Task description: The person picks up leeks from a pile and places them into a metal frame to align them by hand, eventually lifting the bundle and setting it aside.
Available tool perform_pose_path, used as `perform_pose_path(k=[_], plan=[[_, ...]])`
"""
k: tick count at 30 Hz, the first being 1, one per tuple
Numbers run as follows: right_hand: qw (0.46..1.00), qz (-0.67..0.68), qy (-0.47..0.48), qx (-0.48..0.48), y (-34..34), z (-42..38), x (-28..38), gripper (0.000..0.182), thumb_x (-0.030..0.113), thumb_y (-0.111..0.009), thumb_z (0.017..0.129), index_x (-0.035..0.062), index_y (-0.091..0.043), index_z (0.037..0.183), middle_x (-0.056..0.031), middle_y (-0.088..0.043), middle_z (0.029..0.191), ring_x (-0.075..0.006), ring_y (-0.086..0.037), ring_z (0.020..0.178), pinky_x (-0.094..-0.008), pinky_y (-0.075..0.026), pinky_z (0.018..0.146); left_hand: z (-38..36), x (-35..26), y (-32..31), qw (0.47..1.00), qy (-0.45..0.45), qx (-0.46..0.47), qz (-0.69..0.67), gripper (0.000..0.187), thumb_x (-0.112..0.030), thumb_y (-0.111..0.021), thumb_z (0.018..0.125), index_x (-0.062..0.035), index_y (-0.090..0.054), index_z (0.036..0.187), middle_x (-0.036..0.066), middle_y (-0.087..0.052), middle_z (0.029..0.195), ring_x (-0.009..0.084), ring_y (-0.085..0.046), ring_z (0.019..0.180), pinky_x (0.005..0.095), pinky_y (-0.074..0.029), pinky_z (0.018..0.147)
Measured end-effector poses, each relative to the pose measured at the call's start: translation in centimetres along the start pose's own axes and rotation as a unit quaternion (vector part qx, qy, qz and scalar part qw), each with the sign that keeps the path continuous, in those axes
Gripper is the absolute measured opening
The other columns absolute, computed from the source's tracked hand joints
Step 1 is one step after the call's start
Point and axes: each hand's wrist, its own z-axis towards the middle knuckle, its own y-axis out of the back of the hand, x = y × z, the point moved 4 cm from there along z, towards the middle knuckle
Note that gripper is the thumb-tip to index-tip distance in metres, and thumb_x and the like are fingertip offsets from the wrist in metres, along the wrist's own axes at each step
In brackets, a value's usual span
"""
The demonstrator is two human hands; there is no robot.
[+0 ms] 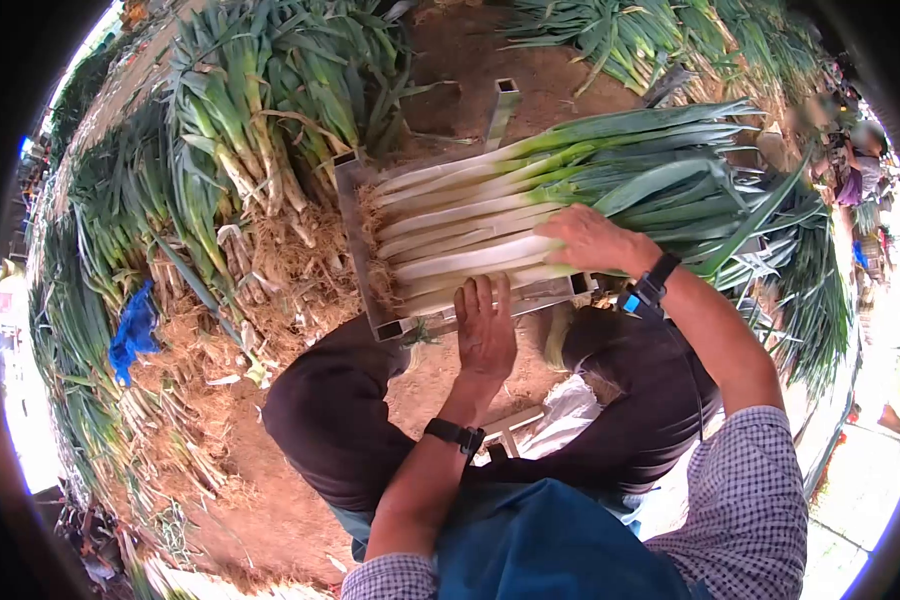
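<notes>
Several leeks (470, 215) lie side by side in a metal frame (355, 240), roots to the left and green leaves to the right. My right hand (592, 240) is closed over the near leeks, about where white turns to green, with its fingertips curled onto a stalk. Closer to me, my left hand (486, 325) rests its outstretched fingers against the white stalks at the frame's near side. The palm side of both hands is hidden from view.
Big heaps of leeks (260, 110) stand at the left, with more leeks (620, 40) at the far right. A blue plastic scrap (132, 335) lies among the left heap. An upright metal post (503, 110) rises behind the frame. A white sack (567, 415) lies between my knees.
</notes>
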Motion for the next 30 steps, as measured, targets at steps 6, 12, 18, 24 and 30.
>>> perform_pose_path(k=[6,12,18,24,30], plan=[[0.993,0.062,-0.032,0.097,1.6,0.7,-0.3,0.043,0.013,-0.065,0.083,0.0081,-0.064,0.125,-0.0207,-0.066,0.114,-0.0370,-0.061,0.110,-0.0480,-0.047,0.095,-0.1,-0.1,-0.4,1.000,-0.006,0.004,-0.018,0.071,-0.014,-0.067,0.084,0.0038,-0.040,0.146,0.032,-0.039,0.144,0.0479,-0.035,0.136,0.0562,-0.023,0.118],[0.994,-0.087,0.061,-0.018,2.1,0.9,0.7,0.037,0.004,-0.066,0.079,0.0056,-0.062,0.116,-0.0145,-0.062,0.099,-0.0351,-0.061,0.103,-0.0465,-0.050,0.086,-0.2,-0.3,-0.3,0.999,0.000,0.043,-0.007,0.073,-0.021,-0.067,0.087,0.0023,-0.037,0.149,0.031,-0.038,0.147,0.0475,-0.033,0.138,0.0564,-0.021,0.118],[0.992,0.045,-0.055,0.103,1.3,-0.2,1.3,0.041,0.012,-0.064,0.084,0.0058,-0.060,0.125,-0.0197,-0.066,0.111,-0.0391,-0.063,0.104,-0.0484,-0.050,0.089,-0.1,-0.3,-0.7,0.999,0.005,0.026,0.034,0.071,-0.018,-0.067,0.085,0.0032,-0.038,0.146,0.030,-0.041,0.143,0.0451,-0.035,0.136,0.0541,-0.021,0.119],[0.989,0.055,-0.067,0.116,3.1,0.2,0.8,0.037,0.011,-0.065,0.085,0.0063,-0.063,0.123,-0.0234,-0.068,0.108,-0.0411,-0.063,0.106,-0.0503,-0.050,0.090,0.1,0.1,0.2,1.000,-0.010,0.007,-0.018,0.068,-0.015,-0.066,0.083,0.0052,-0.041,0.143,0.031,-0.039,0.142,0.0459,-0.036,0.134,0.0541,-0.024,0.117],[0.998,0.063,0.029,-0.004,3.1,-1.8,0.5,0.032,0.005,-0.068,0.082,0.0049,-0.066,0.114,-0.0207,-0.067,0.098,-0.0426,-0.063,0.096,-0.0511,-0.050,0.081,0.0,-0.4,-0.4,1.000,0.000,0.002,0.007,0.070,-0.016,-0.066,0.082,0.0067,-0.041,0.143,0.033,-0.037,0.143,0.0478,-0.034,0.135,0.0551,-0.022,0.117]])
